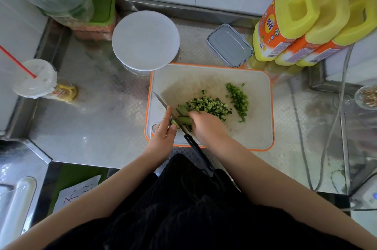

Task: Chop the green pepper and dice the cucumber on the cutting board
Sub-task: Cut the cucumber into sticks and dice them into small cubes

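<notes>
An orange-rimmed white cutting board [259, 107] lies on the steel counter. A pile of diced cucumber [208, 104] sits at its middle, and a smaller row of chopped green pepper [238, 98] lies to the right. Uncut cucumber strips [183, 116] lie at the near left of the board. A knife [163, 102] rests diagonally across them, its black handle [201, 158] sticking out over the near edge with no hand on it. My left hand [163, 135] lays a straight index finger along the blade, thumb by a cucumber end. My right hand [206, 127] curls its fingers over the strips.
A round white lid on a container [145, 39] stands just behind the board, with a grey lidded box [229, 45] to its right. Yellow bottles [302, 25] crowd the back right. A lidded drink cup with a red straw [34, 78] stands at the left. Cables [302, 137] run along the right.
</notes>
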Demonstrator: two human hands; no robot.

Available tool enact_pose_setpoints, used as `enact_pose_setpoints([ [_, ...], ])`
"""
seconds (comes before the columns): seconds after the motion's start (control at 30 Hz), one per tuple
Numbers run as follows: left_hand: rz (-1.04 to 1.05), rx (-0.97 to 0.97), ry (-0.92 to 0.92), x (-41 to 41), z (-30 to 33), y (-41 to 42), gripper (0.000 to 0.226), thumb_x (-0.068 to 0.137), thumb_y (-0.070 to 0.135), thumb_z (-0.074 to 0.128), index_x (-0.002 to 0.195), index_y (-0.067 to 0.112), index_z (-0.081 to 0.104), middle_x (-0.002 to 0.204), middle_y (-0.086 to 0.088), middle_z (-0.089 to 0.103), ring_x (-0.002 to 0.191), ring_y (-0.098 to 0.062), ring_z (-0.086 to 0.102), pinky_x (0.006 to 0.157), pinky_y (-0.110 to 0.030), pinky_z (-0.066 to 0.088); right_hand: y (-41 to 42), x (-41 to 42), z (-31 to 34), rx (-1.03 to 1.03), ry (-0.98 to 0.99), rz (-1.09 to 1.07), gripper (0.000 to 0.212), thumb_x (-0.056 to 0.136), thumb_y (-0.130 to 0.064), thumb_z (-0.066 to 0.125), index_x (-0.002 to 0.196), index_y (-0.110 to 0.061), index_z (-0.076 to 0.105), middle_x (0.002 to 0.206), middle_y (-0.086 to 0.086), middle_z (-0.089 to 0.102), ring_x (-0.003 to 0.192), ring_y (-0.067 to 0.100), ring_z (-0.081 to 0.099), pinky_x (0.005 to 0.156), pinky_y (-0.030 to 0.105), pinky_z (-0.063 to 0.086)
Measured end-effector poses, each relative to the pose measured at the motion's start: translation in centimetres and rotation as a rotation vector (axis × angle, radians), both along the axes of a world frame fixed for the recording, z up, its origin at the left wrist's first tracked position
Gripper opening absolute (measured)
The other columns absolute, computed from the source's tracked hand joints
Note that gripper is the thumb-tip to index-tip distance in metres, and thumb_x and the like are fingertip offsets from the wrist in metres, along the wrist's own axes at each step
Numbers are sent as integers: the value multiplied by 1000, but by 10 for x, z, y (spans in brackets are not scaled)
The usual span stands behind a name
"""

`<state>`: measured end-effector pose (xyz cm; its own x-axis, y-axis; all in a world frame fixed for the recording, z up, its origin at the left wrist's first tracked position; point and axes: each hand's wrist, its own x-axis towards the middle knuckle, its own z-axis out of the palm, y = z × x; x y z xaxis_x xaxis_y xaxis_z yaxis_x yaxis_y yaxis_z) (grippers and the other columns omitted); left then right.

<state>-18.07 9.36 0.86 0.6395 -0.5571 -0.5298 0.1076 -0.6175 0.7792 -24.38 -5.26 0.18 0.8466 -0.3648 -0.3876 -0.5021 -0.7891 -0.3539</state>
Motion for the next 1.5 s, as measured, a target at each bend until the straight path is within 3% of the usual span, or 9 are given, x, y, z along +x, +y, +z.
enact_pose_setpoints([
  [0.2,-8,8,-16,0,1,-1,56,104,19,37,152,38,16,111,2,37,83,11,38,68,4,27,1,0,-4,-8,20,-26,23,97,-33,48,100,-11,56,88,7,58,77,30,60,62,38,50],
  [0.47,5,-10,-8,1,-4,0,56,103,19,38,151,40,18,105,13,38,83,10,40,71,8,28,-4,-11,-4,322,44,-563,27,92,-33,58,105,-9,59,77,7,67,72,28,65,66,39,55],
  [0.7,116,-98,16,-3,-6,-1,67,101,10,42,150,39,8,131,16,38,93,28,43,88,-1,31,16,-25,31,268,297,-172,65,89,-66,41,120,-9,49,107,9,62,100,29,61,75,35,45],
  [0.8,201,-80,79,-6,3,-4,69,101,15,45,153,29,2,136,8,31,119,4,41,97,-15,29,29,-23,23,291,403,-49,57,92,-48,53,129,-5,46,118,14,60,109,32,58,82,33,44],
  [1.0,131,47,67,-6,6,-4,32,102,28,41,128,12,50,112,9,57,89,3,51,81,-18,32,31,-14,21,252,238,-204,26,93,-35,48,93,-9,54,94,12,60,90,31,58,65,30,37],
  [1.17,116,46,47,-4,0,-4,19,102,27,38,102,17,54,83,10,49,85,-13,47,73,-30,35,33,-15,34,235,117,-182,32,96,-38,43,75,-14,46,68,4,50,73,31,57,55,30,33],
  [1.27,134,80,58,-3,-1,-5,30,103,29,38,123,16,55,105,5,51,102,-12,48,86,-27,33,36,-24,46,260,81,-165,27,93,-25,44,69,-17,37,64,1,45,67,26,49,49,32,27],
  [1.4,150,78,54,-4,-2,-5,36,103,28,38,132,13,52,111,4,52,111,-13,48,90,-23,30,40,-29,57,262,99,-126,28,95,-24,41,113,-7,54,95,15,64,91,33,59,69,36,42],
  [1.5,178,57,56,-5,-2,-5,31,103,26,39,128,15,55,99,15,52,107,-11,49,88,-22,30,42,-32,57,258,81,-130,32,97,-24,40,121,-7,53,98,17,66,93,35,60,69,35,41],
])
